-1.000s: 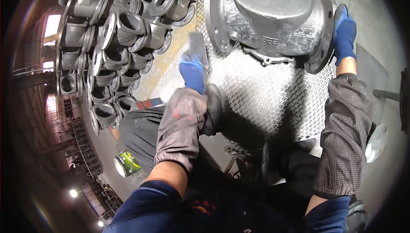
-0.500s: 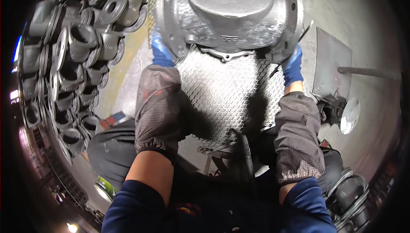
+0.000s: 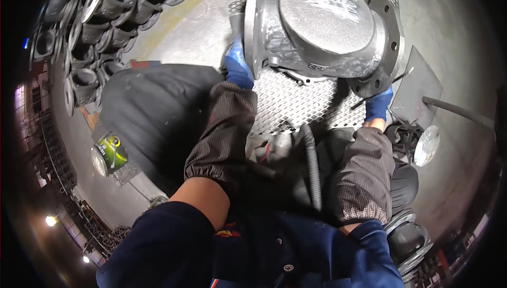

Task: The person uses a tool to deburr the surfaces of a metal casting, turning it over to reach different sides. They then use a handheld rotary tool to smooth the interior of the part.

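Note:
A large grey cast-metal valve body [image 3: 327,21] with a drilled round flange at each end rests on an expanded-metal mesh plate [image 3: 285,100]. My left hand [image 3: 238,65], in a blue glove, grips the rim of its left flange. At the lower edge of the right flange, my right hand [image 3: 378,102], gloved too, is closed round the rim. The fingertips of both hands are hidden behind the metal. A thin dark rod [image 3: 404,74] with a pale tip runs past my right hand. A small lug bracket [image 3: 306,81] sticks out from the body's near side.
Stacked flanged castings [image 3: 84,79] stand at the left, and more lie at the lower right [image 3: 409,243]. A flat metal plate [image 3: 417,84] with a bar [image 3: 457,111] is at the right. Between my legs runs a ribbed hose [image 3: 312,166]. A green can [image 3: 111,155] stands by my left leg.
The valve body has turned clockwise and sits further right in view, with both hands still on its flanges. My left leg has come further forward, and the view has shifted.

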The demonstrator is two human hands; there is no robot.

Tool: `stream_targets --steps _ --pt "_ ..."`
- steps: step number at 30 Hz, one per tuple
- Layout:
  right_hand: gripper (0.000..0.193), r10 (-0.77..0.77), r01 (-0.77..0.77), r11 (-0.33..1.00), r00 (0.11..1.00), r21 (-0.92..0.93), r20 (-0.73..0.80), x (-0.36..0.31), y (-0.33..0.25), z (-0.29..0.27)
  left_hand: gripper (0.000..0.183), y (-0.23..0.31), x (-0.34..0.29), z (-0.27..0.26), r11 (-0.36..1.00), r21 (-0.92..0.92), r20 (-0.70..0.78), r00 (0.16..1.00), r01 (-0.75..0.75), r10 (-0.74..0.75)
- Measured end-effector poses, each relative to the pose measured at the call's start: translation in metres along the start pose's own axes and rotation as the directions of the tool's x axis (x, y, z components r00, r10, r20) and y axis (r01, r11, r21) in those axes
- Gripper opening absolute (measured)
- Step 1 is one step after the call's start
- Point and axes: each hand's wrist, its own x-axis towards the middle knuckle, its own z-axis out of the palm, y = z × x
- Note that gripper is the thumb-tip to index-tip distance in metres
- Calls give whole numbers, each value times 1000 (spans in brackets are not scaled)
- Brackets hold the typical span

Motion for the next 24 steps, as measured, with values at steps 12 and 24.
stream_targets --steps 12,24 --pt "30 253 -221 952 958 213 -137 -91 -69 27 51 -10 55 -47 854 454 -280 950 256 -136" --pt "50 -162 -80 783 932 -617 -326 -128 -134 41 49 52 -19 -10 717 623 -388 919 313 -64"
